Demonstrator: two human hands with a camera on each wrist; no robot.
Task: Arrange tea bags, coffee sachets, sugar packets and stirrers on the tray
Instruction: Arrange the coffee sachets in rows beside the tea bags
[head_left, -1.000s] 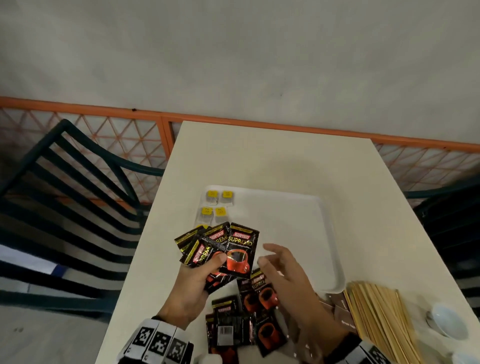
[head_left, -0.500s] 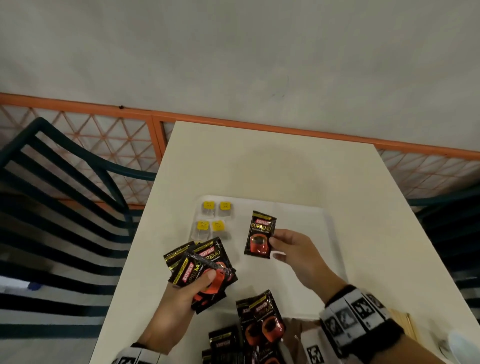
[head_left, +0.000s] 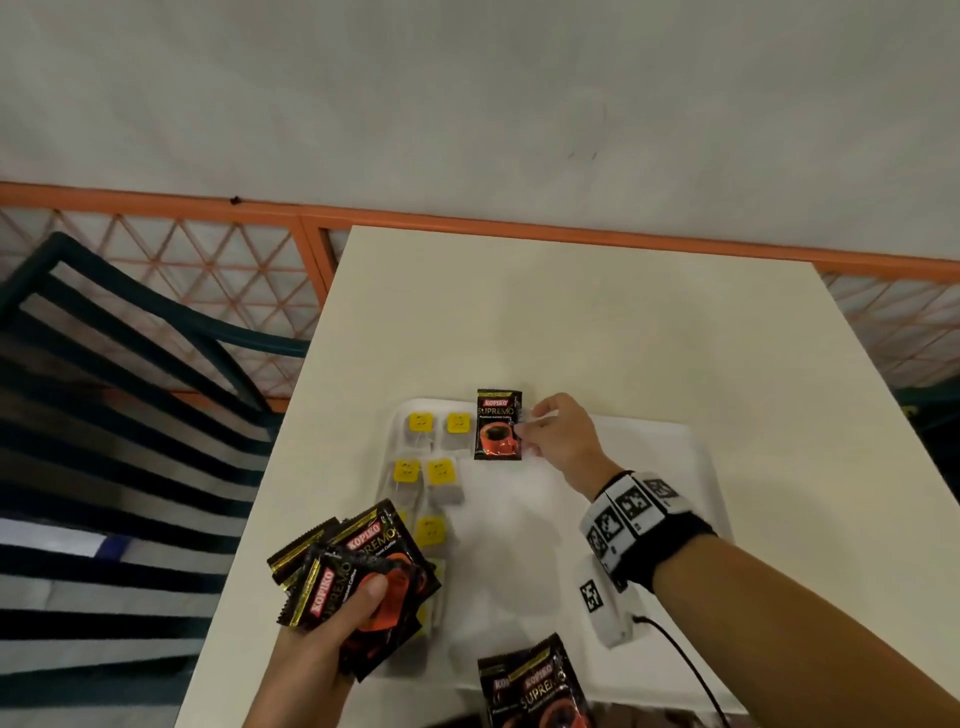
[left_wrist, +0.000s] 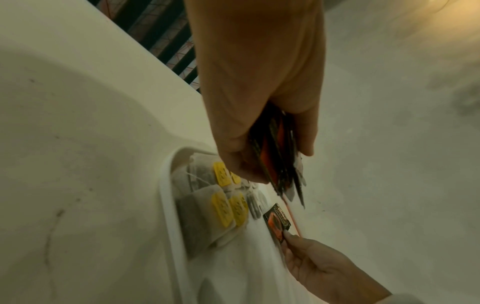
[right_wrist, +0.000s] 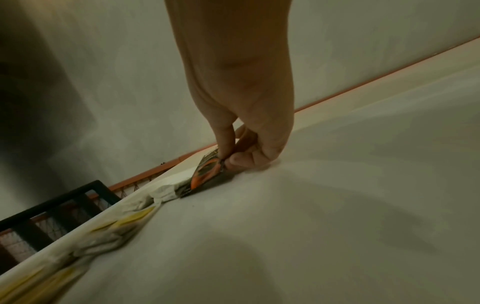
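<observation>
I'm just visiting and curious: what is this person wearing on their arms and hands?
Both hands are bare, with no gloves or sleeves. The right wrist carries a black band with white squares bearing black coded patterns, plus a white box with a thin black cable.

Looks like a café or canteen seating spot, possibly semi-outdoor. Cues: small cream square table (head_left: 597, 322) pushed against a plain grey plastered wall (head_left: 467, 93), orange metal railing with diamond mesh (head_left: 171, 260) behind it, dark green slatted metal chair (head_left: 119, 374) beside the table (a second one barely visible at right), white plastic serving tray (head_left: 649, 467) on top.
</observation>
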